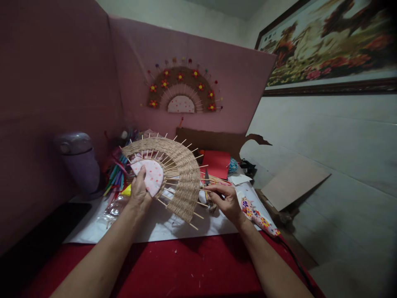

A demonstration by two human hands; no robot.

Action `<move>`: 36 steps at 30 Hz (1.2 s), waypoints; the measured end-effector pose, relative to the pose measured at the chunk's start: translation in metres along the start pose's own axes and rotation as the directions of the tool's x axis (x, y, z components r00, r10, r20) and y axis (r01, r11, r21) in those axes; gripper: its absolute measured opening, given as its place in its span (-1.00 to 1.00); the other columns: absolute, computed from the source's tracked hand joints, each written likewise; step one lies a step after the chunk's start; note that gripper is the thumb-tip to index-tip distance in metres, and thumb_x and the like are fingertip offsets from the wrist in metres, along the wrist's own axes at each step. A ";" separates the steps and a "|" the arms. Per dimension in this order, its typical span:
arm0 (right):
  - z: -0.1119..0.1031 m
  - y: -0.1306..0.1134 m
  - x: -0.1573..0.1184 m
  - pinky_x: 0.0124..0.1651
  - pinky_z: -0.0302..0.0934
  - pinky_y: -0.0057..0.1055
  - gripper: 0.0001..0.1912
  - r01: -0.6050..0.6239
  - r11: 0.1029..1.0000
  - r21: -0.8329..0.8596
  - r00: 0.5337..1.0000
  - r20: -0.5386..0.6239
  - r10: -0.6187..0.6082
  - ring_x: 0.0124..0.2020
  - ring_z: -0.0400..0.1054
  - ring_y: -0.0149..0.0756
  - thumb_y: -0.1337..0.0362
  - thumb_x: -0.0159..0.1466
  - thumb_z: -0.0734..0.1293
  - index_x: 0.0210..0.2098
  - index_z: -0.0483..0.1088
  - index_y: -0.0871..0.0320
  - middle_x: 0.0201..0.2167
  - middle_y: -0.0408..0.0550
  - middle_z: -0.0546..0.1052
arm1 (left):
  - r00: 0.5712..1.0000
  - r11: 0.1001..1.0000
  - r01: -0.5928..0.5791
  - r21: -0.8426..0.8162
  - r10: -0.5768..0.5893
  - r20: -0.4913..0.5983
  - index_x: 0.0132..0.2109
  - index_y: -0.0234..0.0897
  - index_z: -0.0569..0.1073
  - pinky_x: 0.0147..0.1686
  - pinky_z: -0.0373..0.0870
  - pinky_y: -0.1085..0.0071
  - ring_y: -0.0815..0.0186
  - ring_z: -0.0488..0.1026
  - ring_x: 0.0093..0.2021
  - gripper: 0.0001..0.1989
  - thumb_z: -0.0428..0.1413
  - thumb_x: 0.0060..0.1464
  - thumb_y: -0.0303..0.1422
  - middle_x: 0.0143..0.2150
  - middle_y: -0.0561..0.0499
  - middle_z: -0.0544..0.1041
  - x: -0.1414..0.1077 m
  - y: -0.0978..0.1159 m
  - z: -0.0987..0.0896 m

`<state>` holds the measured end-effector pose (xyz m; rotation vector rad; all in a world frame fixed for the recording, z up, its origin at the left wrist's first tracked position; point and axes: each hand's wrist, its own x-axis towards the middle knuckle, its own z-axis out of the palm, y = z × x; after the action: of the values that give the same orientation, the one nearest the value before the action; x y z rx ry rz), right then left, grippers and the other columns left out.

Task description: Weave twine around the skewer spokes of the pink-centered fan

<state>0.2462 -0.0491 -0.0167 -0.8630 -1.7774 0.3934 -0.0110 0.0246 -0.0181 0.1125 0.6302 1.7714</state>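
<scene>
A woven fan of tan cord on thin wooden sticks is held up, tilted, above the white sheet. My left hand grips its half-round, white centre piece with pink dots, the thumb lying on the front. At the fan's right edge, the fingers of my right hand pinch together at the tip of one protruding stick. Several more stick ends poke out past the woven band all round. Behind the fan, a pointed dark blade, perhaps of scissors, shows partly.
A finished-looking fan with red flowers hangs on the pink board, ringed by round-headed pins. A purple bottle stands left, beside colourful pipe cleaners. Red paper, blue yarn and a flower-patterned, corded tool lie right.
</scene>
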 end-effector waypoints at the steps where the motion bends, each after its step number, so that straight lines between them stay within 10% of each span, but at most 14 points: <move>1: -0.001 0.000 0.000 -0.58 0.10 -0.49 -0.83 0.001 1.000 -0.010 1.000 -0.008 -0.002 -0.62 0.26 -0.43 0.33 0.17 0.29 -0.32 0.52 0.18 -0.58 -0.10 0.51 | 0.999 0.999 -0.032 0.023 0.032 0.001 -0.11 -0.36 0.45 -0.23 0.51 0.33 0.27 0.53 -0.27 -0.80 0.10 0.08 -0.43 -0.22 -0.14 0.57 0.000 0.000 0.000; 18: 0.003 -0.003 -0.004 -0.52 0.18 -0.49 -0.80 0.174 0.977 -0.121 0.985 0.043 -0.170 -0.59 0.34 -0.43 0.43 0.15 0.30 -0.25 0.50 0.16 -0.48 -0.06 0.57 | 0.989 0.983 -0.149 0.103 0.149 0.014 -0.19 -0.34 0.47 -0.33 0.53 0.31 0.33 0.52 -0.41 -0.87 0.11 0.08 -0.45 -0.29 -0.11 0.57 -0.018 -0.002 0.008; 36: -0.002 -0.007 -0.001 -0.45 0.24 -0.46 -0.79 0.107 0.993 -0.058 0.994 0.017 -0.106 -0.52 0.36 -0.38 0.39 0.19 0.23 -0.26 0.49 0.16 -0.50 -0.08 0.53 | 0.998 0.999 0.051 0.017 -0.052 0.033 -0.07 -0.39 0.43 -0.36 0.53 0.38 0.35 0.52 -0.44 -0.79 0.01 0.15 -0.48 -0.40 -0.07 0.58 -0.023 -0.001 0.012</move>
<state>0.2456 -0.0544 -0.0123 -0.8037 -1.8467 0.2795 0.0013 0.0082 -0.0024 0.1352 0.6183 1.7120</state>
